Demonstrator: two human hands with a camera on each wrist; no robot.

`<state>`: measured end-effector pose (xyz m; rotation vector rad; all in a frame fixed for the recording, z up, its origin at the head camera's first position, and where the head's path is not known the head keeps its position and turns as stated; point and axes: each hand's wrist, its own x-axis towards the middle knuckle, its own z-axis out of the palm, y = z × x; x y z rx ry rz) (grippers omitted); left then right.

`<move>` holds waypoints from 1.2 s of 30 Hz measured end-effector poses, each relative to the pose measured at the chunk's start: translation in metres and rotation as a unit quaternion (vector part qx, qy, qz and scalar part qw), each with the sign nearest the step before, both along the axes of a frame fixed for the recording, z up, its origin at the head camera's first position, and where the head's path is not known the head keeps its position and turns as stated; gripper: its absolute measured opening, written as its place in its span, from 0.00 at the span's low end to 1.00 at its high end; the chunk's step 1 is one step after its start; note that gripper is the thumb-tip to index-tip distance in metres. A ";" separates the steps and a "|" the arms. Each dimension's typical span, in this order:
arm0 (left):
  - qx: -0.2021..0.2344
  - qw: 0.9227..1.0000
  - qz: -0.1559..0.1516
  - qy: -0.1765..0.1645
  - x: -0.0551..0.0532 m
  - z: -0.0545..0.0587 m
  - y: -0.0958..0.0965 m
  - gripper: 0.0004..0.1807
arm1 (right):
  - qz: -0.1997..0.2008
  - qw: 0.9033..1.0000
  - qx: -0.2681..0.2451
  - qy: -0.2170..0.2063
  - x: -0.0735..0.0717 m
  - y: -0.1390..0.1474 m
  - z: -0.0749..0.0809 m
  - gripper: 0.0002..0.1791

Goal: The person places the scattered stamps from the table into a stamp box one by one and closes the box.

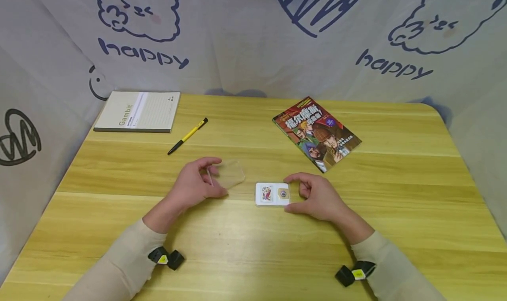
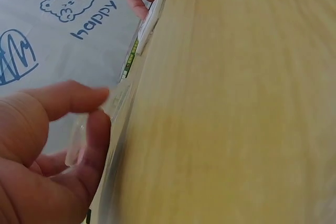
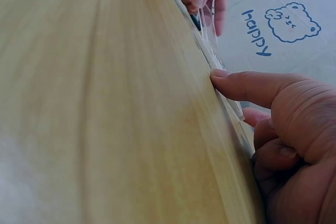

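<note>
On the table lies a small flat white case (image 1: 272, 203) holding two small squares, one with a colourful print and one gold-toned. My right hand (image 1: 318, 197) grips its right end, thumb on the near edge and index finger on the far edge. To the left, my left hand (image 1: 194, 182) holds a clear plastic cover (image 1: 231, 173) between thumb and fingers, apart from the case. In the left wrist view the cover (image 2: 118, 103) shows tilted above the tabletop. The right wrist view shows the thumb of the right hand (image 3: 299, 119) against the case's edge.
A notebook (image 1: 148, 111) lies at the back left, with a yellow and black pen (image 1: 188, 136) beside it. A comic-style book (image 1: 317, 133) lies behind the right hand. White printed cloth (image 1: 253, 50) hangs along the wooden table's (image 1: 237, 257) back and sides.
</note>
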<state>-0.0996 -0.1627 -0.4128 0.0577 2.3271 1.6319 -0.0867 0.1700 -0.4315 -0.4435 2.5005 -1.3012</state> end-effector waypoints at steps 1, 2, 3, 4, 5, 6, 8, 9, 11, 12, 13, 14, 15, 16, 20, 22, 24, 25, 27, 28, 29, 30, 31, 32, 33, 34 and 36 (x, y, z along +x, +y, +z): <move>-0.015 1.000 -0.001 0.006 0.000 0.000 0.000 0.43 | 0.000 1.000 -0.001 0.002 0.000 0.000 0.000 0.32; -0.027 1.000 0.000 0.012 0.000 0.000 0.001 0.43 | 0.000 1.000 -0.001 0.003 0.000 0.000 0.000 0.32; -0.040 0.999 0.001 0.018 0.000 0.000 0.001 0.42 | 0.000 1.000 -0.002 0.004 0.000 0.000 0.000 0.32; -0.053 0.998 0.002 0.024 0.001 0.000 0.001 0.41 | 0.000 1.000 -0.001 0.006 0.000 0.000 -0.001 0.32; -0.063 0.998 0.003 0.030 0.001 0.000 0.001 0.41 | -0.001 1.000 -0.001 0.005 0.000 0.001 -0.001 0.32; -0.069 0.997 0.004 0.034 0.001 0.000 0.002 0.40 | -0.001 1.000 0.000 0.005 -0.001 0.001 -0.001 0.32; -0.071 0.997 0.007 0.042 0.002 0.000 0.002 0.39 | 0.001 1.000 0.000 0.006 -0.001 0.001 -0.001 0.32; -0.066 0.997 0.008 0.045 0.002 -0.001 0.003 0.39 | 0.001 1.000 -0.001 0.006 -0.001 0.001 -0.001 0.32; -0.051 0.997 0.007 0.053 0.003 -0.002 0.004 0.39 | 0.002 1.000 -0.002 0.007 -0.001 0.001 -0.001 0.32; -0.043 0.997 0.006 0.062 0.003 -0.003 0.005 0.38 | 0.002 1.000 -0.002 0.007 -0.001 0.001 -0.002 0.32; -0.034 0.997 0.004 0.072 0.003 -0.004 0.006 0.38 | 0.003 1.000 -0.002 0.007 -0.001 0.001 -0.002 0.32; -0.025 0.996 0.002 0.082 0.003 -0.005 0.007 0.37 | 0.003 1.000 -0.002 0.008 -0.001 0.001 -0.002 0.32; -0.016 0.995 0.000 0.094 0.003 -0.006 0.008 0.37 | 0.002 1.000 -0.001 0.007 -0.001 0.000 -0.002 0.32; -0.009 0.995 -0.003 0.104 0.003 -0.006 0.010 0.37 | 0.001 1.000 0.000 0.006 -0.001 0.000 -0.002 0.32; 0.029 0.992 -0.016 0.123 0.005 -0.009 0.017 0.36 | 0.000 1.000 0.000 0.002 0.000 0.001 0.000 0.32; 0.048 0.992 -0.024 0.118 0.005 -0.010 0.022 0.36 | 0.000 1.000 0.000 0.000 0.000 0.001 0.000 0.32; 0.060 0.991 -0.033 0.115 0.006 -0.010 0.027 0.36 | 0.000 1.000 -0.001 -0.001 -0.001 0.001 0.000 0.32; 0.064 0.991 -0.037 0.114 0.007 -0.011 0.029 0.36 | 0.001 1.000 -0.002 -0.001 -0.001 0.001 0.000 0.32; 0.068 0.991 -0.044 0.109 0.007 -0.011 0.034 0.36 | 0.000 1.000 -0.003 0.000 -0.001 0.001 -0.001 0.32; 0.068 0.991 -0.048 0.110 0.007 -0.011 0.037 0.36 | 0.001 1.000 -0.005 0.001 -0.001 0.001 -0.001 0.32; 0.066 0.990 -0.052 0.111 0.008 -0.012 0.039 0.36 | 0.001 1.000 -0.007 0.002 -0.001 0.001 -0.001 0.32; 0.065 0.990 -0.057 0.113 0.008 -0.013 0.041 0.36 | 0.000 1.000 -0.008 0.003 -0.001 0.001 -0.001 0.32; 0.064 0.989 -0.061 0.114 0.008 -0.013 0.043 0.36 | 0.000 1.000 -0.009 0.003 -0.001 0.001 -0.001 0.33; 0.060 0.989 -0.066 0.118 0.008 -0.013 0.046 0.36 | -0.001 1.000 -0.009 0.004 -0.001 0.001 -0.001 0.33; 0.056 0.989 -0.070 0.120 0.008 -0.014 0.048 0.36 | 0.000 1.000 -0.009 0.005 -0.001 0.001 -0.001 0.32; 0.054 0.988 -0.075 0.122 0.008 -0.015 0.050 0.36 | 0.000 1.000 -0.008 0.005 -0.001 0.000 -0.001 0.32; 0.047 0.988 -0.083 0.123 0.008 -0.015 0.053 0.36 | -0.001 1.000 -0.007 0.004 -0.001 0.000 -0.001 0.32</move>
